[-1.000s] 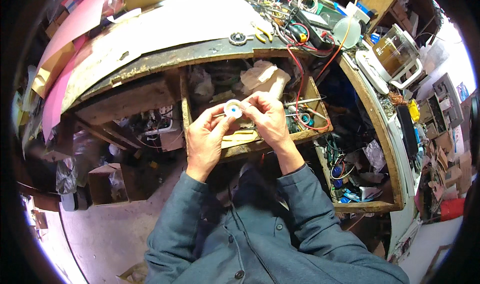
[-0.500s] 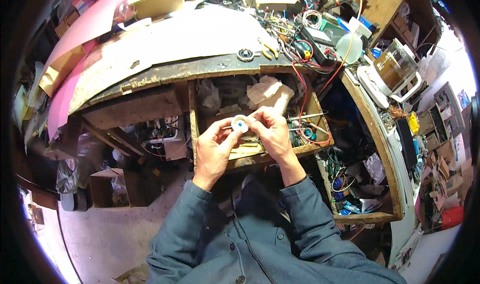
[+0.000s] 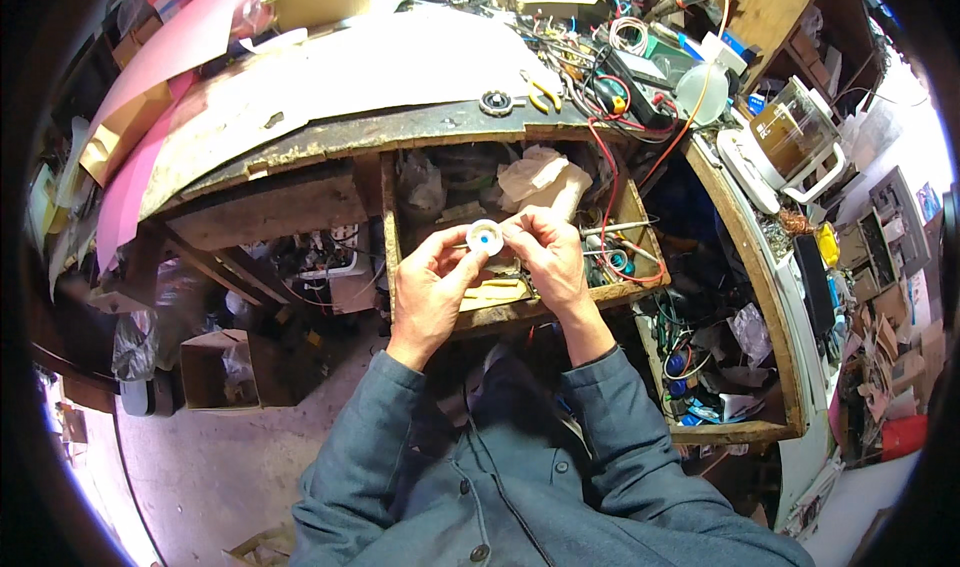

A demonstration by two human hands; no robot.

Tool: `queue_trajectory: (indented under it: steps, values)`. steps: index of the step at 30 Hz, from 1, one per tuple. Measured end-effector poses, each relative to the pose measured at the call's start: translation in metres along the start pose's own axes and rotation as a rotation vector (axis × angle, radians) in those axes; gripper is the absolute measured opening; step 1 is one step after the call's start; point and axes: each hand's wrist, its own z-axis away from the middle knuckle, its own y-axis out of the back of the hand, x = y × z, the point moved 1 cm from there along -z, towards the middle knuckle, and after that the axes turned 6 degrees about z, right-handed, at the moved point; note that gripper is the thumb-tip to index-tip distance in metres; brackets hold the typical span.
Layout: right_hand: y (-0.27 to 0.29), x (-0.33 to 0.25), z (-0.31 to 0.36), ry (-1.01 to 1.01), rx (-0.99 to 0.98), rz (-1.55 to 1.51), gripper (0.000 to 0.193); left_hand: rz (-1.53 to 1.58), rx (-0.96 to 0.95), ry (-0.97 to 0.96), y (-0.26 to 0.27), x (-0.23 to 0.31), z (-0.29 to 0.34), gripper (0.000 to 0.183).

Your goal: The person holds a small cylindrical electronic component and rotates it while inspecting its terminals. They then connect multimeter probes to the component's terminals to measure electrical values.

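Note:
A small round white part (image 3: 484,238), shaped like a shallow cap with a blue spot in its middle, is raised above the open wooden drawer (image 3: 390,229). My left hand (image 3: 432,293) pinches it between thumb and fingers at its left and lower edge. Thumb and fingertips of my right hand (image 3: 552,267) are pressed together at its right edge; whether they grip the part or something tiny beside it cannot be made out. Below and behind the hands lie yellow pieces (image 3: 497,290) and crumpled pale paper (image 3: 540,180) inside the drawer.
On the bench above lie a large white sheet (image 3: 400,67), yellow-handled pliers (image 3: 541,91), a black ring-shaped part (image 3: 496,103) and a meter (image 3: 640,72) with red leads. To the right stand a kettle-like jug (image 3: 795,137) and another drawer (image 3: 740,434) of wires. A cardboard box (image 3: 222,372) sits lower left.
The white part has risen slightly and turned, so its round face with the blue spot shows more fully. Both hands stay close together around it.

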Motion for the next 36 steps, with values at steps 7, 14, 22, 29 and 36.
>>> queue_trajectory:
  steps: [7, 14, 22, 29, 36]
  values:
    - [-0.001, 0.004, 0.001, 0.018, 0.023, -0.001, 0.013, 0.004, -0.009, 0.011, 0.001, 0.0, -0.002, 0.034]
    - [0.0, 0.003, 0.001, 0.059, 0.008, 0.084, 0.012, 0.034, 0.013, 0.053, 0.003, 0.0, -0.003, 0.029]
    - [0.005, 0.006, -0.001, 0.137, -0.036, 0.16, 0.012, 0.023, 0.026, 0.001, 0.001, -0.004, -0.005, 0.021]
    - [0.002, 0.007, 0.002, 0.105, -0.027, 0.117, 0.01, -0.005, 0.038, 0.027, 0.001, -0.002, 0.0, 0.021]
    - [0.004, 0.005, 0.001, 0.164, -0.058, 0.212, 0.005, -0.021, 0.044, 0.026, 0.002, -0.002, -0.001, 0.022]
